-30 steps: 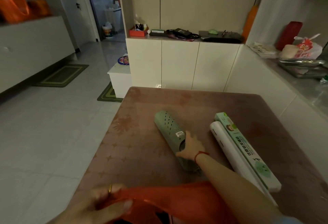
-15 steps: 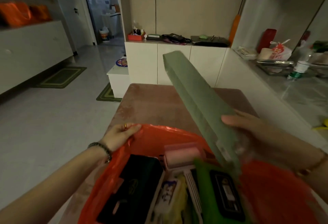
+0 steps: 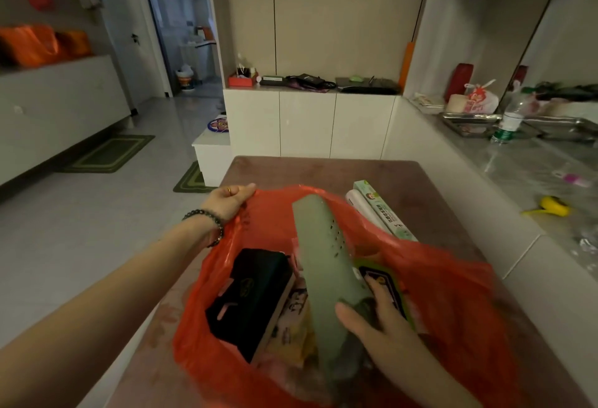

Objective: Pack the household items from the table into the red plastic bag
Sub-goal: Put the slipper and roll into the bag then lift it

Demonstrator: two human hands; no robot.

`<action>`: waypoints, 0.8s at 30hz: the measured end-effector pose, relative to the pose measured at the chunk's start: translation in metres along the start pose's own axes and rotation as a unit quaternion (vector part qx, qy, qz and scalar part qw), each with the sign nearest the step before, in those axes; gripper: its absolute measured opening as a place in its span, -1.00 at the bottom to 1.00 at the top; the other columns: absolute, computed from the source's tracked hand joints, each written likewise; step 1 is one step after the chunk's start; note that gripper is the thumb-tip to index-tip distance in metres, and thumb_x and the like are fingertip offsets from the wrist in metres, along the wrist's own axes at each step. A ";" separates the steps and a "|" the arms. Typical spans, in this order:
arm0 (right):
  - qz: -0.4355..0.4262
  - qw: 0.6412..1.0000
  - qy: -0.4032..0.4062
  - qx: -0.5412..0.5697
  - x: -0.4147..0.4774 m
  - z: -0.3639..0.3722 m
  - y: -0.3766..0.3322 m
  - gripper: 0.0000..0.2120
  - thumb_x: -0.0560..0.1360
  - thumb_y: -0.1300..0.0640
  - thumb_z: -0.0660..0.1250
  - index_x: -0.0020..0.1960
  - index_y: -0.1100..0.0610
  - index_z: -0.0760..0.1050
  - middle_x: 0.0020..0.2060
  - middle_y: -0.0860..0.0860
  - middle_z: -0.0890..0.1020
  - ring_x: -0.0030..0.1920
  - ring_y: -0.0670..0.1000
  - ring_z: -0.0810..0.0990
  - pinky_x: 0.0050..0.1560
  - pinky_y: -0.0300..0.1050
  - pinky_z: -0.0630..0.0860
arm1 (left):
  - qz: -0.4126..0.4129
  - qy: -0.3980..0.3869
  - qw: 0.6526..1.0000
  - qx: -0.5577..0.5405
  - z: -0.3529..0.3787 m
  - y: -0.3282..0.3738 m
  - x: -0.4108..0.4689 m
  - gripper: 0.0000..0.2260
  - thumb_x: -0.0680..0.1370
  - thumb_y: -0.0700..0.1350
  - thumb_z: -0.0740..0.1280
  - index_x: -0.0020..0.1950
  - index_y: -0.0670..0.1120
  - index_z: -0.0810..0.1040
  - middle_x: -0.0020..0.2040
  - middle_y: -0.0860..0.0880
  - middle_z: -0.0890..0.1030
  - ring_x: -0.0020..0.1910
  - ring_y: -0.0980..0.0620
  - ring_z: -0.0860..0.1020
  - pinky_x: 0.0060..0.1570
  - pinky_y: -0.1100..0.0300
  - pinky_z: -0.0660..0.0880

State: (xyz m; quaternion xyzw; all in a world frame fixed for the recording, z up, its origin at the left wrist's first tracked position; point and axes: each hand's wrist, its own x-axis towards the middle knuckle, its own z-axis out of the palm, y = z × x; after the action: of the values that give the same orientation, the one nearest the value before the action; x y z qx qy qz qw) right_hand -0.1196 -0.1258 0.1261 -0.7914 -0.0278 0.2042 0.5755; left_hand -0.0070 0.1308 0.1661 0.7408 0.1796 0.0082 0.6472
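The red plastic bag (image 3: 453, 294) lies open on the brown table (image 3: 323, 171). My left hand (image 3: 231, 197) pinches its far rim and holds it open. My right hand (image 3: 372, 320) grips the near end of a long green perforated case (image 3: 323, 262), which lies slanted inside the bag's mouth. Inside the bag I see a black box (image 3: 252, 294), a green package (image 3: 385, 284) and yellowish packets (image 3: 291, 330). Behind the bag, on the table, lie a white roll (image 3: 362, 210) and a green-and-white long box (image 3: 382, 210).
A grey counter (image 3: 517, 174) runs along the right with a water bottle (image 3: 509, 119), metal trays (image 3: 469, 123) and a yellow object (image 3: 555, 206). White cabinets (image 3: 307, 123) stand behind the table. Tiled floor with green mats (image 3: 110, 153) lies to the left.
My right hand lifted the green case off the table and lowered it into the bag. My left hand pulled the bag's rim farther open.
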 end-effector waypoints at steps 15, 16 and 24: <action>0.085 0.883 0.234 -0.398 0.031 -0.116 0.022 -0.06 0.34 -0.12 0.44 0.49 0.18 0.00 0.43 0.25 0.24 0.40 0.22 0.29 0.38 0.10 0.29 | -0.070 -0.122 0.934 0.328 -0.050 -0.032 -0.056 -0.67 0.46 0.01 0.34 0.15 0.01 0.32 -0.02 -0.03 0.56 -0.10 -0.02 0.59 -0.17 0.16 0.54; 0.108 0.915 0.184 -0.341 0.036 -0.125 0.029 -0.19 0.35 -0.03 0.47 0.42 0.24 0.16 0.34 0.27 0.40 0.26 0.19 0.46 0.26 0.01 0.43 | -0.074 -0.129 0.929 0.338 -0.051 -0.035 -0.060 -0.76 0.49 -0.01 0.30 0.11 0.00 0.36 -0.09 -0.01 0.57 -0.15 0.01 0.58 -0.22 0.18 0.53; 0.023 0.981 0.194 0.016 0.069 -0.126 -0.003 -0.86 0.53 0.34 0.20 -0.09 0.23 0.54 -0.41 0.07 0.63 -0.45 0.01 0.58 -0.39 -0.22 0.53 | 0.011 0.044 0.997 -0.058 -0.048 -0.015 -0.038 -0.82 0.58 -0.20 0.17 -0.20 -0.11 0.47 -0.47 -0.05 0.45 -0.71 0.17 0.36 -0.68 0.41 0.29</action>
State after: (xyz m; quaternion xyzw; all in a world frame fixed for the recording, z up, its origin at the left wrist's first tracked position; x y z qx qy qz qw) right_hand -0.0107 -0.2192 0.1406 -0.8070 0.1062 0.0604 0.5778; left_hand -0.0583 0.1677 0.1680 0.7028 0.1996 0.0585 0.6803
